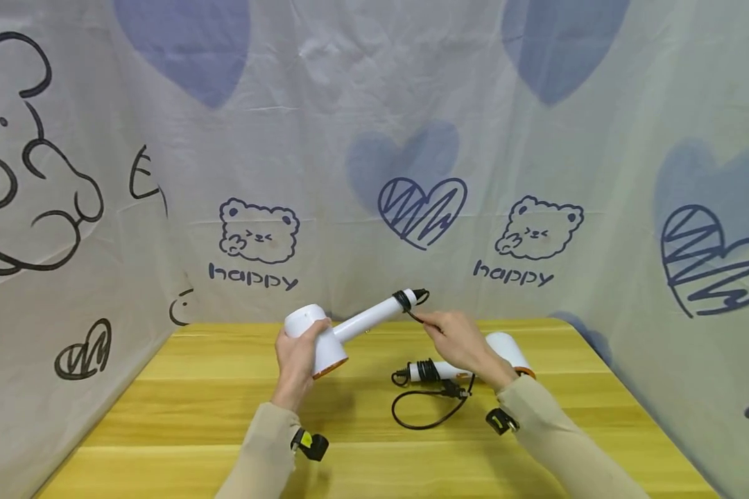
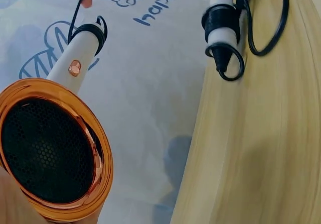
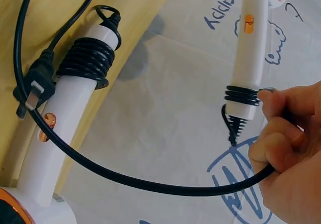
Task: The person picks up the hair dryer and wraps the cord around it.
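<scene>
A white hair dryer (image 1: pixel 369 319) is held up above the table, its handle slanting up to the right. My left hand (image 1: pixel 295 357) grips its barrel, and the copper-rimmed grille (image 2: pixel 47 153) shows in the left wrist view. Black cord (image 3: pixel 242 95) is wound several turns around the handle's end. My right hand (image 1: pixel 465 339) pinches the cord just beside these turns, fingers curled. From that hand the cord sweeps down past a two-pin plug (image 3: pixel 37 86). Below lies a second white hair dryer (image 1: pixel 504 346), partly behind my right wrist, with cord coiled around its handle.
The wooden table (image 1: pixel 181 395) carries the second dryer and a loose loop of black cord (image 1: pixel 406 421). A pale curtain (image 1: pixel 343 83) printed with hearts and bears hangs behind the table and along both sides.
</scene>
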The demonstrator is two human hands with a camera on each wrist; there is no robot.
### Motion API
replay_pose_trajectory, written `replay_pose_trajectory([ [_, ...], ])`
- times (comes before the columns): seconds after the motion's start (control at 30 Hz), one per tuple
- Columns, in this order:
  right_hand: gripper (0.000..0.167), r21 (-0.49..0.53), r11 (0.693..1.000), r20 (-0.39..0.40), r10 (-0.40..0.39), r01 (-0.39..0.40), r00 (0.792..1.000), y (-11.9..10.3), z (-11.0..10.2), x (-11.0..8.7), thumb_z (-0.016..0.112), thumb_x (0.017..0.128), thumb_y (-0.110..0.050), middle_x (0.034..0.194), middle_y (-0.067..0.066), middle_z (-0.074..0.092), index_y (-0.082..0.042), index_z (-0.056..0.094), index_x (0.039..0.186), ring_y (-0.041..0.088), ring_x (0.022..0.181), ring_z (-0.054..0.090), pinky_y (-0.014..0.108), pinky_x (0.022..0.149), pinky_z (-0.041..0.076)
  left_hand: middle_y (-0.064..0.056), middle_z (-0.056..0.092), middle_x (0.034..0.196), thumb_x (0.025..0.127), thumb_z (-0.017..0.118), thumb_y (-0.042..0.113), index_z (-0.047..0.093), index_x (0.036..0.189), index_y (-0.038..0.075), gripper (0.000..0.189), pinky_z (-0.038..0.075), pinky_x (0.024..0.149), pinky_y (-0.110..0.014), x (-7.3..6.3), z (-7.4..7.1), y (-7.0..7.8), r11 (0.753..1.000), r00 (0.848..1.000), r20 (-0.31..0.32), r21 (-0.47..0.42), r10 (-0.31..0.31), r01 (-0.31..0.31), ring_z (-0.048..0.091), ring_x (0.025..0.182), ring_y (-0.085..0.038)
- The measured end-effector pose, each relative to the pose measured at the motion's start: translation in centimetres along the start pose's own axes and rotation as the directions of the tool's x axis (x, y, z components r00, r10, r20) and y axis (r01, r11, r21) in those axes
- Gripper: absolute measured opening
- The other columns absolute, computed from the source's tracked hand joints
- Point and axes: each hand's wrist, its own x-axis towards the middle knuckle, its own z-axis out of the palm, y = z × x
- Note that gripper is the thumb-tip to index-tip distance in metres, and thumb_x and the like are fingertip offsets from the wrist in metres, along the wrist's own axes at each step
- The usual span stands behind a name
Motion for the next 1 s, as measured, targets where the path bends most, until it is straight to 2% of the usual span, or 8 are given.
replay_pose_trajectory([
  [0.1,0.036,0.026,1.0,0.047,-0.004,0.003,0.999,0.3,0.1,-0.2,0.045,0.103,-0.012,0.065,-0.003,0.05,-0.008,0.057,0.137,0.007,0.047,0.033,0.023,0.049,0.035,-0.014,0.057,0.112,0.077,0.08,0.025,0.046,0.131,0.001,0.068,0.057,0.066,-0.031,0.0,-0.1,0.0,0.999,0.999,0.001,-0.034,-0.039,0.039,0.064,0.077,-0.017],
  [0.23,0.036,0.148,0.989,0.119,-0.016,-0.002,0.993,1.4,0.0,-0.6,0.041,0.104,-0.009,0.076,0.001,0.059,-0.004,0.057,0.136,0.008,0.051,0.033,0.025,0.052,0.036,-0.013,0.059,0.111,0.077,0.08,0.028,0.046,0.13,0.001,0.068,0.057,0.067,-0.03,0.0,-0.5,0.0,0.989,0.994,0.009,-0.09,-0.113,0.113,0.064,0.077,-0.016],
  [0.4,0.031,0.308,0.942,0.237,0.059,-0.132,0.97,3.9,-0.3,-1.1,0.039,0.107,-0.019,0.101,0.008,0.068,-0.01,0.068,0.105,0.008,0.055,0.036,0.024,0.053,0.035,-0.012,0.059,0.109,0.079,0.078,0.032,0.041,0.132,0.0,0.072,0.056,0.07,-0.031,0.1,-0.8,0.3,0.975,0.985,0.039,-0.14,-0.169,0.173,0.064,0.08,-0.016],
  [0.47,0.033,0.361,0.908,0.285,0.108,-0.211,0.952,4.6,-0.5,-1.1,0.039,0.107,-0.025,0.097,0.006,0.068,-0.012,0.067,0.097,0.009,0.055,0.034,0.023,0.052,0.033,-0.01,0.06,0.108,0.08,0.077,0.033,0.04,0.132,0.0,0.072,0.056,0.072,-0.032,0.1,-0.8,0.5,0.97,0.982,0.062,-0.158,-0.179,0.187,0.065,0.081,-0.016],
  [0.6,0.034,0.468,0.814,0.401,0.151,-0.344,0.904,5.7,-0.7,-1.0,0.041,0.106,-0.031,0.072,0.002,0.057,-0.01,0.068,0.107,0.01,0.048,0.025,0.023,0.046,0.025,-0.01,0.061,0.108,0.081,0.076,0.035,0.04,0.133,0.0,0.072,0.056,0.074,-0.033,0.1,-0.8,0.7,0.963,0.976,0.097,-0.17,-0.194,0.208,0.065,0.083,-0.016],
  [0.7,0.035,0.51,0.763,0.466,0.143,-0.397,0.873,6.2,-0.8,-1.0,0.041,0.106,-0.028,0.072,0.0,0.054,-0.006,0.067,0.114,0.009,0.048,0.023,0.022,0.045,0.022,-0.012,0.06,0.112,0.082,0.075,0.035,0.039,0.134,0.0,0.073,0.056,0.076,-0.033,0.1,-0.8,0.9,0.957,0.971,0.122,-0.181,-0.206,0.226,0.064,0.086,-0.017],
  [0.83,0.033,0.512,0.741,0.498,0.156,-0.434,0.853,7.2,-0.8,-1.0,0.043,0.106,-0.026,0.075,-0.001,0.053,-0.005,0.067,0.115,0.009,0.05,0.023,0.02,0.045,0.024,-0.011,0.06,0.112,0.084,0.073,0.034,0.04,0.135,0.002,0.069,0.056,0.078,-0.032,0.3,-0.7,0.8,0.947,0.964,0.15,-0.204,-0.22,0.248,0.064,0.088,-0.017],
  [1.0,0.031,0.487,0.7,0.5,0.267,-0.523,0.824,8.3,-0.8,-0.8,0.051,0.103,-0.028,0.073,-0.002,0.051,-0.005,0.069,0.111,0.008,0.05,0.023,0.019,0.044,0.024,-0.005,0.063,0.102,0.086,0.069,0.032,0.042,0.133,0.003,0.061,0.056,0.077,-0.031,0.3,-0.7,0.4,0.936,0.951,0.215,-0.223,-0.223,0.27,0.064,0.084,-0.017],
])
